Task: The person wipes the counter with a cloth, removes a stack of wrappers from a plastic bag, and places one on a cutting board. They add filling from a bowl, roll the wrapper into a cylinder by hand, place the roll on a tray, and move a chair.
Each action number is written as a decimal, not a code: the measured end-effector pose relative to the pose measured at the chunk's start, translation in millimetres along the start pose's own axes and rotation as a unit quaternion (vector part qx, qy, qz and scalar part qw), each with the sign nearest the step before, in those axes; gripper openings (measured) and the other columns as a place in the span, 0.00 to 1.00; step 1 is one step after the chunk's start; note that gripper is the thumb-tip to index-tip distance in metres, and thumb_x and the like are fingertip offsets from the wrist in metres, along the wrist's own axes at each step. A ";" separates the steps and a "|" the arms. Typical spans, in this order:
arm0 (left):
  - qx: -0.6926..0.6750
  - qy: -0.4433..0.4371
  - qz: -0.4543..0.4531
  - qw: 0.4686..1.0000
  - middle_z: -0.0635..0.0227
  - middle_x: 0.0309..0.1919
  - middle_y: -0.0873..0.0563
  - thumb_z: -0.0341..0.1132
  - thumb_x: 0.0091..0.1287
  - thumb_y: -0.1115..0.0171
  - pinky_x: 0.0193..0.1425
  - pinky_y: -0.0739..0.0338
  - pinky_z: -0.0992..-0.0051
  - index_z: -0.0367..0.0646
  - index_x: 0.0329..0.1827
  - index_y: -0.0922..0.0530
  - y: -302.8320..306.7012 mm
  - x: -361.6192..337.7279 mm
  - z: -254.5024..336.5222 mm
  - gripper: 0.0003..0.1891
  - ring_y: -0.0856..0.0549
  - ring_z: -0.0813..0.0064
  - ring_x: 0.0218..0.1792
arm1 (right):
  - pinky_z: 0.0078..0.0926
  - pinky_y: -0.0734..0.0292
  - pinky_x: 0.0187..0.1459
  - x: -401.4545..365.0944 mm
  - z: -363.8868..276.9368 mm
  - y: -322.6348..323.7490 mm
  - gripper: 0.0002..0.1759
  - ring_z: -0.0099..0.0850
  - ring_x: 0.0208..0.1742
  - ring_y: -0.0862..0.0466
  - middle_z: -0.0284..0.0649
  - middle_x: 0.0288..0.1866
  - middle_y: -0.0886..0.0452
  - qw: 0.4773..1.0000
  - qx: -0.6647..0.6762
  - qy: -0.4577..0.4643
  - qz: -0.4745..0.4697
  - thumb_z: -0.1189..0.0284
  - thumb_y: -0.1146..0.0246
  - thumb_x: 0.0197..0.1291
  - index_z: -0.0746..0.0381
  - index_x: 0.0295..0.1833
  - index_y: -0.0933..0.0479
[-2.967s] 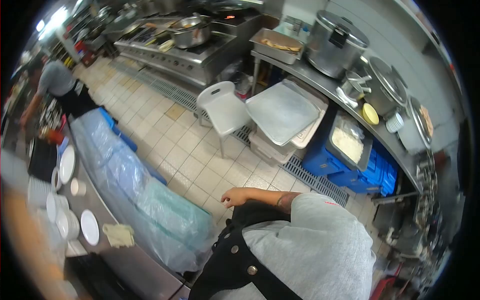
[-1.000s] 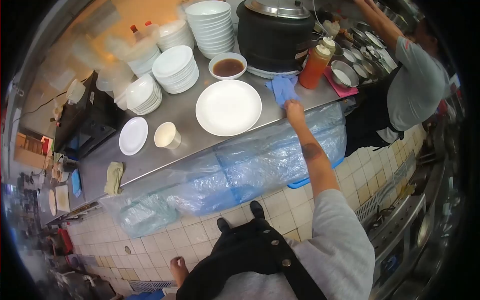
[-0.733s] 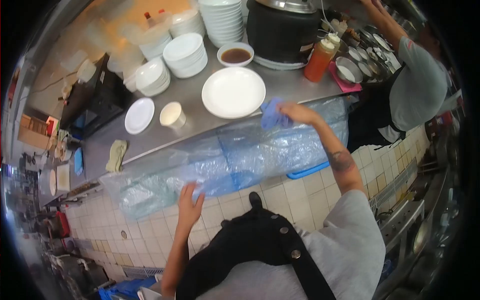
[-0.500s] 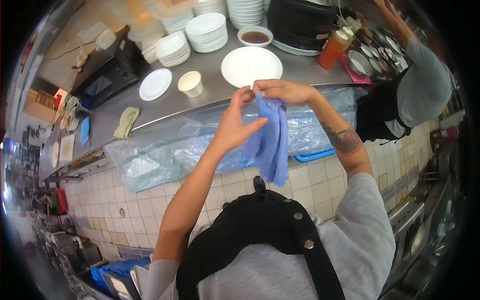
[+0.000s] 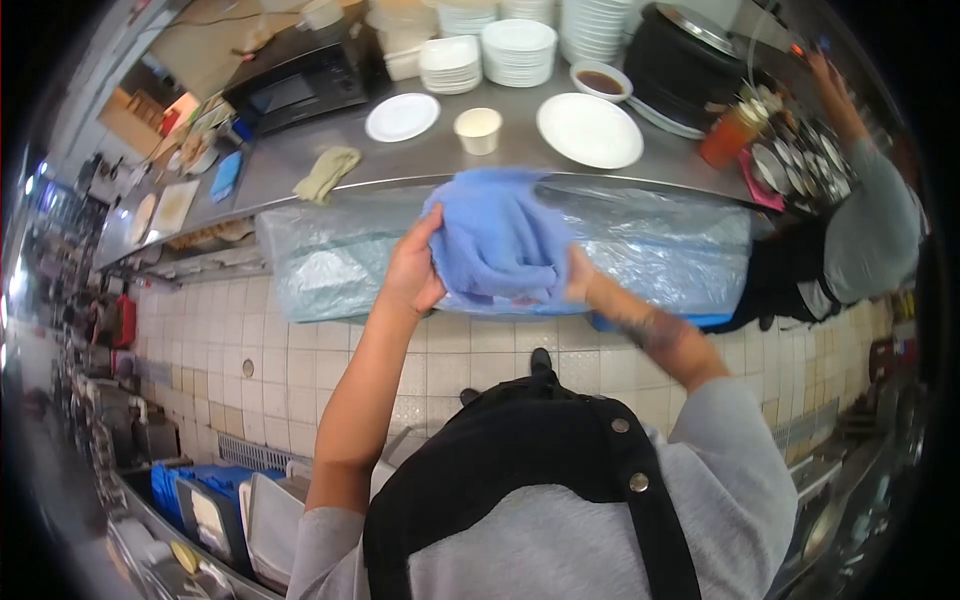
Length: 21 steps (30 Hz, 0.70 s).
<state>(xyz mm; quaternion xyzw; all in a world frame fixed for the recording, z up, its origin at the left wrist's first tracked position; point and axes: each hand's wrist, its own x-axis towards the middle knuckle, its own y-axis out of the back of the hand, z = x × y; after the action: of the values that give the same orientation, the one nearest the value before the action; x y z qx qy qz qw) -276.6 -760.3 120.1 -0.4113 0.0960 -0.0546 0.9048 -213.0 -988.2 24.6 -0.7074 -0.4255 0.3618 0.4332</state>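
Note:
A blue cloth (image 5: 495, 240) hangs bunched and partly spread between my hands, in front of the counter's edge. My left hand (image 5: 415, 268) grips its left side, with the thumb and some fingers showing. At its lower right side, my right hand (image 5: 580, 275) holds the cloth; motion blurs this hand and the cloth hides part of its fingers. Beyond the cloth on the counter are a white paper tub (image 5: 478, 132) and a large white plate (image 5: 590, 130).
The steel counter (image 5: 400, 165) carries a smaller plate (image 5: 402, 117), a green cloth (image 5: 327, 173), a bowl of brown liquid (image 5: 601, 82), stacked dishes (image 5: 518, 55) and an orange squeeze bottle (image 5: 733, 135). Plastic sheeting (image 5: 660, 240) covers something below. Another person (image 5: 870, 240) stands at right.
The blue cloth has gone from hanging folded under my right hand to being opened out between both hands. My left hand has taken hold of it, and my right hand has moved lower. The view has shifted.

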 end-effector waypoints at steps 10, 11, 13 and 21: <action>0.013 -0.075 0.118 0.990 0.54 0.60 0.23 0.43 0.74 0.50 0.66 0.28 0.61 0.32 0.64 0.33 109.7 -69.0 64.9 0.24 0.23 0.60 0.61 | 0.52 0.28 0.57 56.1 14.6 -14.3 0.22 0.36 0.56 0.23 0.38 0.54 0.21 0.953 -0.269 0.103 0.097 0.50 0.47 0.68 0.56 0.55 0.26; 0.033 -0.088 0.118 0.989 0.54 0.60 0.23 0.43 0.74 0.50 0.65 0.27 0.61 0.31 0.64 0.32 113.0 -74.0 72.1 0.24 0.23 0.60 0.61 | 0.48 0.26 0.57 63.3 12.8 -18.5 0.17 0.34 0.55 0.21 0.37 0.52 0.21 0.931 -0.335 0.117 0.082 0.56 0.45 0.70 0.56 0.55 0.27; 0.063 -0.103 0.133 0.984 0.53 0.59 0.23 0.43 0.74 0.50 0.64 0.26 0.62 0.31 0.63 0.32 119.9 -84.7 87.2 0.24 0.22 0.61 0.60 | 0.43 0.24 0.55 78.8 11.8 -28.8 0.16 0.32 0.52 0.20 0.36 0.50 0.20 0.928 -0.336 0.143 0.073 0.60 0.45 0.71 0.58 0.55 0.27; 0.157 -0.160 0.145 0.964 0.54 0.63 0.26 0.49 0.75 0.53 0.68 0.31 0.62 0.32 0.67 0.36 122.9 -120.9 106.9 0.29 0.25 0.61 0.63 | 0.31 0.19 0.45 134.1 -21.1 -103.3 0.19 0.29 0.40 0.17 0.36 0.44 0.19 0.944 -0.240 0.195 0.116 0.59 0.42 0.68 0.61 0.54 0.30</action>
<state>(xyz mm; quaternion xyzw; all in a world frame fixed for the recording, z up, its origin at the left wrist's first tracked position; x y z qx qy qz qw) -368.8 -579.7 111.7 -0.2492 -0.0013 0.1296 0.9597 -173.8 -844.7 108.2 -0.8917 -0.3217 0.1518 0.2799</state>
